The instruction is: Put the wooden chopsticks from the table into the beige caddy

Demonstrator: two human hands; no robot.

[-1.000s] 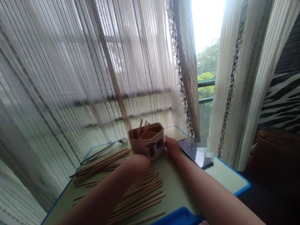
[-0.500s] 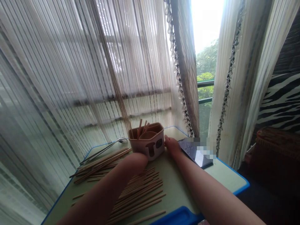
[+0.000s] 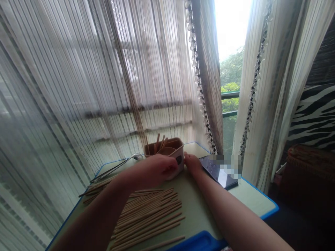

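A chopstick holder (image 3: 180,148), brown inside with a pale front, stands near the far edge of the table with several wooden chopsticks (image 3: 157,143) upright in it. My left hand (image 3: 157,169) is in front of it with the fingers curled, covering most of its front; anything inside the fingers is hidden. At the holder's right side my right hand (image 3: 193,163) is closed against its edge, the fingertips partly hidden. Many loose chopsticks (image 3: 154,212) lie side by side under and beside my left forearm.
The pale green table (image 3: 195,198) has a blue rim and a blue handle-like piece (image 3: 204,240) in front. A dark phone or tablet (image 3: 221,174) lies right of my right hand. Metal cutlery (image 3: 134,157) lies at the far left. Curtains (image 3: 157,69) hang behind.
My left hand has come up and turned into view across the holder's front, its curled fingers now showing. My right hand and the holder stay nearly in place.
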